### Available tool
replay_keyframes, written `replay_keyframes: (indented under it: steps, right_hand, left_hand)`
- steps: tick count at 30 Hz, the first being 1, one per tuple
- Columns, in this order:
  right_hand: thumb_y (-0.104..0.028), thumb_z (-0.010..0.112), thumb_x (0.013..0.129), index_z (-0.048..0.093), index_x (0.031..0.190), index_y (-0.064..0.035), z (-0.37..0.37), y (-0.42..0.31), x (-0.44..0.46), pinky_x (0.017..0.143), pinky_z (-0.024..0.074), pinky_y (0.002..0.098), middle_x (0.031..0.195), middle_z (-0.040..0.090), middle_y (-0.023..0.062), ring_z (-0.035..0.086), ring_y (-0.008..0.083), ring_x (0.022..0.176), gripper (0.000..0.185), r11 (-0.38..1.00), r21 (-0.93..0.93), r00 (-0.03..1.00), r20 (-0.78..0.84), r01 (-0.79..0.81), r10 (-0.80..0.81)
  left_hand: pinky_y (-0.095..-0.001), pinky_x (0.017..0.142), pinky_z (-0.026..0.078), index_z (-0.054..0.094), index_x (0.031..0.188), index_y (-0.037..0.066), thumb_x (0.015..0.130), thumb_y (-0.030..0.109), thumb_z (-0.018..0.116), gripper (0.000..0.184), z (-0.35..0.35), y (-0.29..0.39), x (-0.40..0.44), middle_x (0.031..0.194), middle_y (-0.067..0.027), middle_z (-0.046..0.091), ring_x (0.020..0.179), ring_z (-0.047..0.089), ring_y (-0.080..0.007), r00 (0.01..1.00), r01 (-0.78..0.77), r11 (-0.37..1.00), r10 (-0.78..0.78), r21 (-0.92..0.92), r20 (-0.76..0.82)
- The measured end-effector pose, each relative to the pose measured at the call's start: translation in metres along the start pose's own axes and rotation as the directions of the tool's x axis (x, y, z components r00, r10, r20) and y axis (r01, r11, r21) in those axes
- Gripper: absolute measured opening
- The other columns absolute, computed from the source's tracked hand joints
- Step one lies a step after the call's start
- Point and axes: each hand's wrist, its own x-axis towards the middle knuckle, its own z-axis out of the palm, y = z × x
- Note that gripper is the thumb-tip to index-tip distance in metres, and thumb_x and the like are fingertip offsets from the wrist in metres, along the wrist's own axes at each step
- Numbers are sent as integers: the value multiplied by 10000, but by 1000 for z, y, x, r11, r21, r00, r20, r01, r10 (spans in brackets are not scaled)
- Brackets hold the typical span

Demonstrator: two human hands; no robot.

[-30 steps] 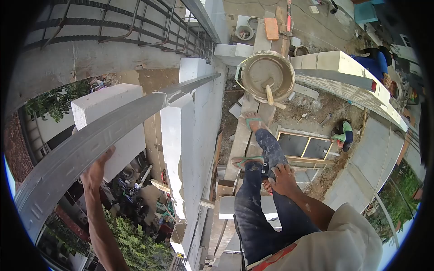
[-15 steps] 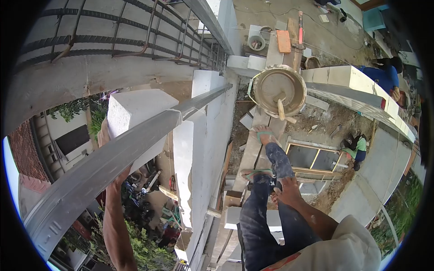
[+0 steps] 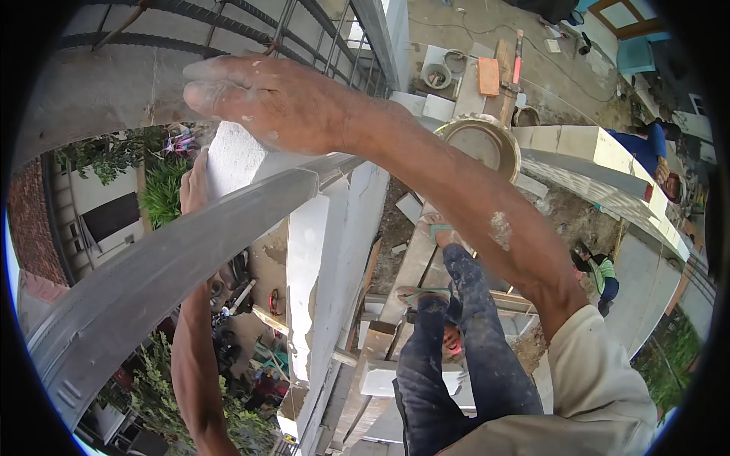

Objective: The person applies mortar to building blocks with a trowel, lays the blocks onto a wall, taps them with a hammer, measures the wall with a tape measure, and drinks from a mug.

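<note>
A white block point(image 3: 232, 158) stands at the left, partly behind a long grey metal channel point(image 3: 182, 239). My left hand point(image 3: 195, 185) grips the block's outer left side, its wrist hidden behind the channel. My right hand point(image 3: 255, 99) reaches across above the block with its fingers stretched out to the left. Nothing shows in it, and whether its palm touches the block cannot be seen. Right of the channel runs a white block wall point(image 3: 308, 273) with rough mortar edges. The mortar bucket point(image 3: 479, 144) is partly covered by my right forearm.
Steel rebar point(image 3: 236, 26) crosses the upper left. My sandalled feet stand on wooden planks point(image 3: 414, 273) high above the ground. An orange brick point(image 3: 488, 77) lies beyond the bucket. A person in green point(image 3: 605, 275) crouches below; another in blue point(image 3: 646, 148) is at the right.
My right hand has left my knee and swung up and left to above the block. The left hand still holds the block, which has tilted slightly. The view has shifted a little.
</note>
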Motion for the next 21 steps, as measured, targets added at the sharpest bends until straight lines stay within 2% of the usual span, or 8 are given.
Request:
replay_keyframes:
  steps: [4, 6, 7, 9, 11, 13, 19, 21]
  right_hand:
    - [-558, 388, 1077, 476, 1521, 15, 11, 1, 50, 1204, 389, 477, 1508, 535, 257, 500, 399, 1416, 730, 988, -125, 991, 110, 89, -75]
    - [-545, 406, 1064, 505, 1529, -47, 6, -4, 65, 1203, 386, 485, 1534, 524, 237, 488, 395, 1435, 688, 860, -381, 918, 334, 340, -214]
    - [-545, 406, 1064, 505, 1529, -47, 2, -10, 66, 1203, 386, 485, 1534, 524, 237, 488, 395, 1435, 688, 862, -379, 918, 337, 335, -209]
    - [-560, 397, 1054, 547, 1516, -99, -9, -32, 58, 1208, 369, 501, 1555, 514, 215, 468, 388, 1456, 669, 976, -170, 939, 291, -138, 184]
    - [-564, 392, 1051, 550, 1513, -93, -7, -31, 62, 1210, 360, 509, 1569, 498, 212, 461, 387, 1463, 678, 980, -163, 940, 301, -116, 162]
    - [-568, 387, 1049, 554, 1510, -86, -5, -27, 62, 1212, 350, 517, 1584, 482, 209, 453, 386, 1469, 687, 984, -154, 942, 305, -94, 138]
    - [-577, 366, 1060, 523, 1531, -78, -2, -25, 65, 1232, 316, 529, 1616, 443, 196, 406, 387, 1501, 704, 979, -205, 936, 340, -16, 87]
    - [-582, 357, 1064, 515, 1537, -75, -3, -27, 67, 1241, 305, 527, 1622, 436, 194, 387, 386, 1514, 711, 972, -235, 926, 368, 0, 89]
  left_hand:
    - [-516, 1155, 378, 323, 1599, -4, 766, 385, 835, 1052, 11, 0, 11, 1425, -263, 512, 1325, 495, -435, 999, 37, 997, -38, -67, -8]
    - [-506, 1165, 370, 341, 1591, -7, 761, 376, 845, 1044, 31, -2, 16, 1423, -263, 517, 1343, 489, -429, 998, 52, 994, -56, -98, -39]
    - [-496, 1175, 362, 359, 1583, -11, 755, 367, 855, 1036, 41, -4, 18, 1422, -262, 521, 1360, 482, -423, 995, 54, 991, -64, -121, -74]
    - [-484, 1154, 389, 416, 1559, 18, 700, 398, 884, 1049, 60, -8, 25, 1409, -251, 553, 1340, 508, -425, 989, 66, 992, -79, -106, -128]
    - [-472, 1133, 416, 473, 1535, 46, 644, 430, 912, 1064, 69, 0, 30, 1396, -240, 586, 1319, 534, -426, 980, 73, 993, -89, -95, -178]
    - [-446, 1141, 428, 426, 1551, -16, 651, 345, 937, 1096, 62, 27, 39, 1369, -246, 581, 1322, 556, -392, 968, 221, 974, -225, -50, -108]
    - [-442, 1110, 465, 504, 1496, -16, 564, 308, 976, 1094, 52, 25, 55, 1299, -224, 632, 1256, 610, -377, 992, 67, 997, -71, -41, -100]
    - [-440, 1091, 480, 511, 1475, -43, 573, 300, 978, 1072, 52, 29, 58, 1290, -231, 633, 1227, 627, -369, 990, 119, 993, -120, -18, -72]
